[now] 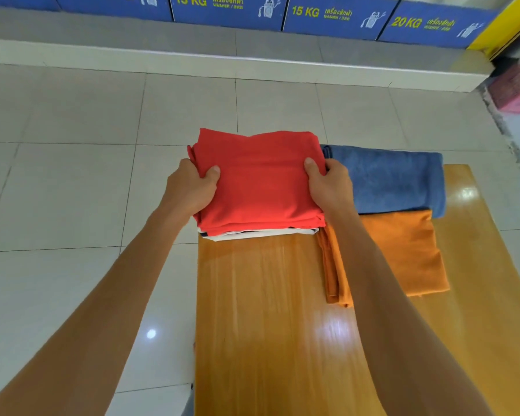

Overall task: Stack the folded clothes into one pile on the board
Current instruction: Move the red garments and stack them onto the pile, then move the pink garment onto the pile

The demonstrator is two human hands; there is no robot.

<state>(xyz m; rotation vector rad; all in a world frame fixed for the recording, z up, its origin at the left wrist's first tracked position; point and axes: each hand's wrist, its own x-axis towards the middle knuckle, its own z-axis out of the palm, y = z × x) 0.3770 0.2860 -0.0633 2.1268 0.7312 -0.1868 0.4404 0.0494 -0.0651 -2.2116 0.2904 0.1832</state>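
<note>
A folded red garment [260,178] tops a small pile at the far left end of the wooden board [261,310]. Under it a white folded piece [252,234] shows at the pile's near edge. My left hand [192,187] grips the red garment's left side, thumb on top. My right hand [327,184] grips its right side the same way. To the right lies a folded blue garment [397,181], and nearer to me a folded orange garment [403,253], partly hidden by my right forearm.
The board stands over a pale tiled floor [72,190]. A raised grey step [192,52] with blue washing-machine panels [228,10] runs along the far side. A pink and dark object [517,88] sits at the far right.
</note>
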